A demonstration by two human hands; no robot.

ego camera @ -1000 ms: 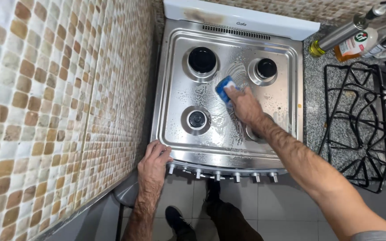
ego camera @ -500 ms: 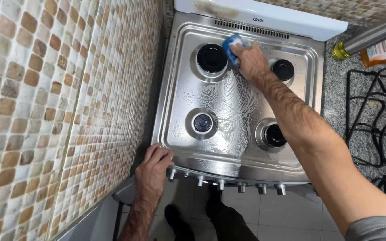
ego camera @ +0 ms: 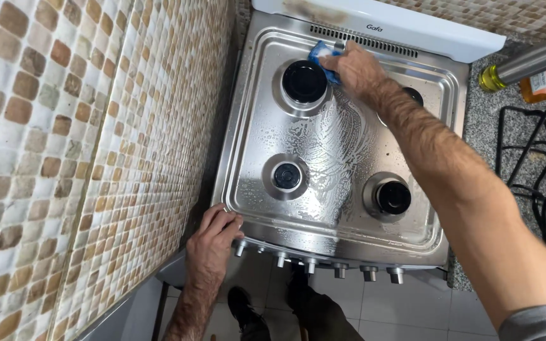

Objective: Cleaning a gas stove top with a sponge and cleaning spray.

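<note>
Blue sponge (ego camera: 321, 58) under the gripping right hand (ego camera: 356, 68); four burners; left hand (ego camera: 213, 243) spread on the stove (ego camera: 342, 151) corner.

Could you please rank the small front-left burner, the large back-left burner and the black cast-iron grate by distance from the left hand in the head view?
From the left hand:
1. Small front-left burner, just beyond it.
2. Large back-left burner, at the stove's rear.
3. Black cast-iron grate, on the right counter.

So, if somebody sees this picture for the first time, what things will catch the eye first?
First, the steel stove top in the middle, wet with soapy streaks. The right hand presses a blue sponge near the back left burner, while the left hand rests on the front left corner. The mosaic tile wall fills the left side.
</note>
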